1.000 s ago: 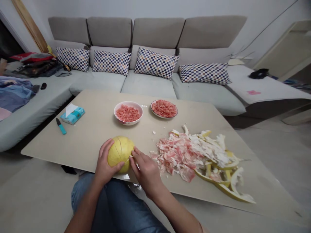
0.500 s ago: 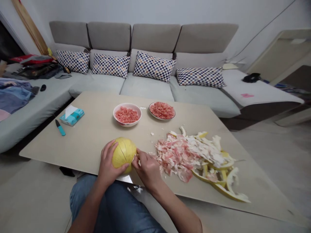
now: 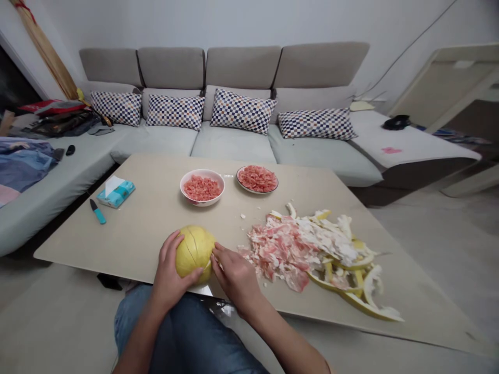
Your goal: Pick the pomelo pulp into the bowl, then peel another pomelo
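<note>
A whole yellow pomelo with cut lines scored down its rind rests at the table's front edge. My left hand wraps around its left side, thumb across the front. The fingers of my right hand are bent and pinched against the fruit's right side, at the edge of the rind. Whether they grip a piece of peel there is hard to see. To the right lies a heap of pink membrane scraps beside curved pomelo peels.
Behind the pomelo stand a white bowl and a dark-rimmed plate, both holding pink pomelo flesh. A tissue pack and a knife with a turquoise handle lie at the left. A grey sofa stands beyond the table.
The view has shifted slightly. Both hands remain on the pomelo, which has turned a little, and my right fingers have shifted slightly along its right side.
</note>
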{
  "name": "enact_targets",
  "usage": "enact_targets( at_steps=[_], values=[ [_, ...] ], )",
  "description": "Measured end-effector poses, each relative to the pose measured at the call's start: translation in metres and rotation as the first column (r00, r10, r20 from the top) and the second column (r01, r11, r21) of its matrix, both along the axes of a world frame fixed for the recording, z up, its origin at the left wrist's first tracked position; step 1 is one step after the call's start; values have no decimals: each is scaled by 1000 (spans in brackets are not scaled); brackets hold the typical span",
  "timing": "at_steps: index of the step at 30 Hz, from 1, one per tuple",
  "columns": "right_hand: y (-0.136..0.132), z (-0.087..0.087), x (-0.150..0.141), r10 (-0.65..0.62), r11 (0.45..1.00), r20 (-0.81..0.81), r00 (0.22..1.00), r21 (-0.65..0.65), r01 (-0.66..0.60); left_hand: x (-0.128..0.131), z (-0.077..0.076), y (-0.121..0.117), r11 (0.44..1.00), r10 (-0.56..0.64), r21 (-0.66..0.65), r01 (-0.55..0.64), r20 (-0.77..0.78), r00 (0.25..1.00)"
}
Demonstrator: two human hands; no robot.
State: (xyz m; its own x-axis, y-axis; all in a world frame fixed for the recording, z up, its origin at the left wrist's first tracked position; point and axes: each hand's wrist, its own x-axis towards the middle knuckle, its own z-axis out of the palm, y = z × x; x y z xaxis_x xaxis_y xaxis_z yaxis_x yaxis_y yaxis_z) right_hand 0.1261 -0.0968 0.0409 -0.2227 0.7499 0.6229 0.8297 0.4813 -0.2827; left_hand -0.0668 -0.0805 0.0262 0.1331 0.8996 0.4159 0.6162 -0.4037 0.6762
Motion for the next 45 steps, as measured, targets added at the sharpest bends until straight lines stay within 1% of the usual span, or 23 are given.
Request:
enact_targets(
  at_steps=[2,4,7,9,11,13,14,16,18,21,25,28,30,32,33,35,37,39,42,45],
  values=[
    [0,-2,-3,-33,998,54,998,49,30,6,4,3,1000,22,17,-22,-21,1000],
    [1,-5,-5,-75,993,69,995,91,69,13,5,8,998,61,39,-59,-63,996],
    [6,-7,-2,-99,992,11,995,75,98,21,6,17,991,117,69,-111,-97,988],
    [10,-5,4,-110,994,-116,987,-9,110,23,5,21,989,127,86,-120,-81,989],
    [14,-1,12,-146,981,-273,951,-163,104,20,4,22,990,117,86,-113,-50,992],
    [15,4,19,-150,951,-360,921,-307,34,14,2,22,992,112,66,-112,-5,994],
    [15,5,21,-124,938,-373,920,-347,-14,10,1,22,992,113,52,-114,23,993],
    [13,6,24,-56,926,-377,924,-366,-93,1,-2,22,993,115,29,-117,79,990],
    [12,4,27,-33,927,-386,922,-357,-116,-8,-6,21,993,111,15,-113,122,986],
    [13,-6,37,-66,932,-341,938,-358,-64,-19,-15,20,994,110,8,-113,167,980],
    [19,-21,63,-178,940,-145,973,-316,125,-30,-27,17,990,137,-11,-138,227,964],
    [24,-27,82,-235,950,-13,972,-212,227,-33,-27,12,988,153,-41,-147,257,954],
    [25,-27,87,-281,952,14,960,-121,281,-33,-22,10,985,170,-67,-158,254,952],
    [23,-21,82,-272,960,-35,962,-86,268,-29,-15,10,981,190,-84,-175,229,955],
    [20,-16,75,-230,970,-80,970,-103,222,-27,-12,10,980,197,-83,-183,211,957],
    [13,-6,54,-89,983,-185,979,-172,57,-21,-6,12,981,192,-50,-187,169,967],
    [7,3,29,52,969,-257,965,-221,-111,-16,-2,14,986,163,2,-164,110,981],
    [3,10,7,122,951,-296,947,-239,-197,-11,-1,16,989,135,52,-137,44,990],
    [5,16,-12,134,943,-290,948,-258,-212,-5,1,15,986,135,105,-131,-27,990],
    [9,25,-15,86,929,-232,969,-332,-162,0,3,14,979,146,152,-133,-78,986]
  ],
)
